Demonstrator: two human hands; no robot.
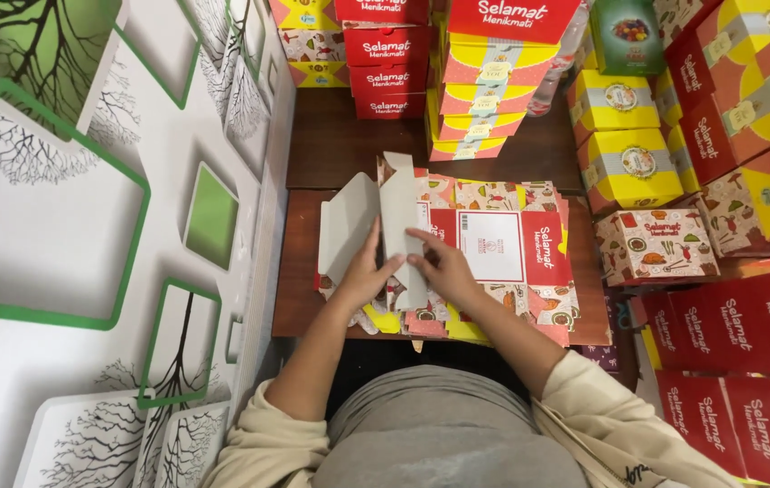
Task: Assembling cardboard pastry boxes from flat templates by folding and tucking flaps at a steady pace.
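Cardboard blank (pixel 376 221), grey on its unprinted inner face and partly folded, stood at the centre of the frame on a stack of flat printed blanks (pixel 502 248) that covered a brown wooden table (pixel 299 271). The sheet looked light and thin, stiff along its panels yet ready to bend at the scored creases; it would probably buckle if squeezed mid-panel, so a hold along the fold lines or panel edges seemed soundest. The left hand (pixel 365 271) lay with fingers spread and loosely open, pressed flat against the lower part of the raised grey panels. The right hand (pixel 443 267), just beside it, was likewise open, its fingertips pressing on the narrow grey flap; neither hand was closed round the sheet. Finished yellow and red boxes (pixel 624 136) were piled across the upper and right parts of the frame, and a patterned white and green wall (pixel 87 226) filled the left.
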